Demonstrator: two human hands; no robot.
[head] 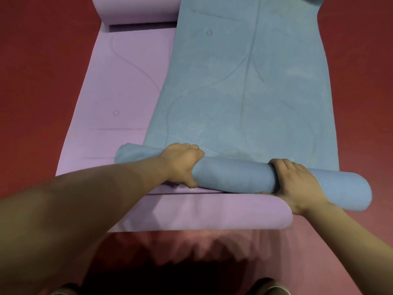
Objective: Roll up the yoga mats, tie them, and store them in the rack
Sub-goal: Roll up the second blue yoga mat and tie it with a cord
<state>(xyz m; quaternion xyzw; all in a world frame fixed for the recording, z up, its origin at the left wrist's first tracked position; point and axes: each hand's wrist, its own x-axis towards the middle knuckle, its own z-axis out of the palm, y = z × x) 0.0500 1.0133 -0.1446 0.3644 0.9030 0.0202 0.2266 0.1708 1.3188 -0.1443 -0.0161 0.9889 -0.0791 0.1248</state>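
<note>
A blue yoga mat (244, 81) lies lengthwise on the floor, its near end wound into a thick roll (236, 175). My left hand (182, 162) grips the roll left of its middle, fingers curled over the top and thumb underneath. My right hand (295, 184) grips the roll further right in the same way. The blue mat lies partly over a purple yoga mat (119, 99), whose near end (202, 211) is curled just in front of the blue roll and whose far end (138, 9) is also rolled.
A dark red floor (42, 60) surrounds both mats on the left and right. A pinkish-red mat or floor strip (191, 248) lies under me, and my shoes (270, 288) show at the bottom edge.
</note>
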